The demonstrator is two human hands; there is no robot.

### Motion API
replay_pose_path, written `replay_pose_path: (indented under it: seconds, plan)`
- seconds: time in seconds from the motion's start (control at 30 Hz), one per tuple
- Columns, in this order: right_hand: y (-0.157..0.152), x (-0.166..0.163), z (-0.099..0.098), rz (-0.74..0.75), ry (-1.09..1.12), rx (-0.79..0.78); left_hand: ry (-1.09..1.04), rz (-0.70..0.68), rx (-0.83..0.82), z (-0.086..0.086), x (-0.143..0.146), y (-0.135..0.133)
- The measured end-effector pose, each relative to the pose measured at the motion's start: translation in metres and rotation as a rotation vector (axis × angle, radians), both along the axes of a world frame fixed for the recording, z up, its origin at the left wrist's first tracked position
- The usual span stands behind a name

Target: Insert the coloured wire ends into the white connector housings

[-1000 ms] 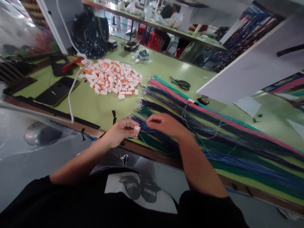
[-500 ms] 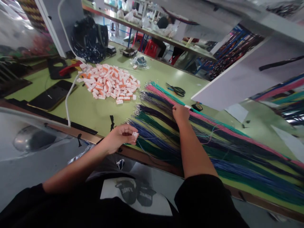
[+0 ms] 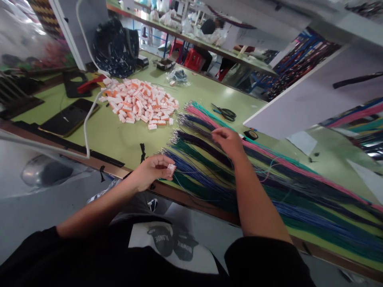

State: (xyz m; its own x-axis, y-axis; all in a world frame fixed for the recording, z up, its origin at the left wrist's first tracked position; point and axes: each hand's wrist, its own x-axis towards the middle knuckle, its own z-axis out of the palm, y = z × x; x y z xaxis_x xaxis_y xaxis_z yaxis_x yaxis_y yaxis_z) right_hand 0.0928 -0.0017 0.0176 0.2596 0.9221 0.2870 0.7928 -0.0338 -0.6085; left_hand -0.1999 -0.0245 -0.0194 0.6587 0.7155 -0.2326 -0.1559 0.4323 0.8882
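Note:
My left hand [image 3: 152, 170] hovers at the near edge of the green table [image 3: 119, 135] and pinches a small white connector [image 3: 171, 169], from which thin wires trail toward the bundles. My right hand [image 3: 229, 141] is over the fan of coloured wire bundles [image 3: 269, 175], fingers pinched together around a thin wire near the purple and pink strands. The wires lie in pink, teal, purple, green and blue rows with bare ends pointing left.
A heap of white and orange connectors [image 3: 140, 104] lies at the left of the table. Scissors [image 3: 225, 113] and a tape roll [image 3: 250, 134] sit beyond the wires. A black tablet [image 3: 68, 116], a white cable [image 3: 87, 119] and a dark backpack [image 3: 115, 48] are at the left. Another person [image 3: 209, 32] works at a far bench.
My right hand left the connector, reached out to the far pink and purple wires, and has now drawn back a little with fingers pinched. My left hand stayed put with the connector.

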Motion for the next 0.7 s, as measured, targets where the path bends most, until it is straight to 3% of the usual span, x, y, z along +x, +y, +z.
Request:
replay_pose_path:
  seconds: [0.07, 0.17, 0.4, 0.57, 0.7]
  plan:
    - [-0.011, -0.024, 0.006, 0.221, 0.013, -0.134, -0.014, 0.009, -0.003, -0.001, 0.0, 0.0]
    - [-0.025, -0.041, 0.006, 0.369, 0.073, -0.222, -0.024, 0.015, 0.017, -0.002, 0.0, 0.0]
    - [-0.028, -0.036, -0.003, 0.325, -0.014, -0.14, 0.042, 0.057, 0.169, -0.005, -0.003, -0.006]
    - [-0.035, -0.066, 0.001, 0.344, 0.03, 0.031, 0.107, 0.024, 0.352, 0.018, -0.002, -0.005]
    - [-0.041, -0.087, 0.003, 0.408, 0.091, 0.09, 0.105, 0.003, 0.302, 0.035, 0.006, 0.01]
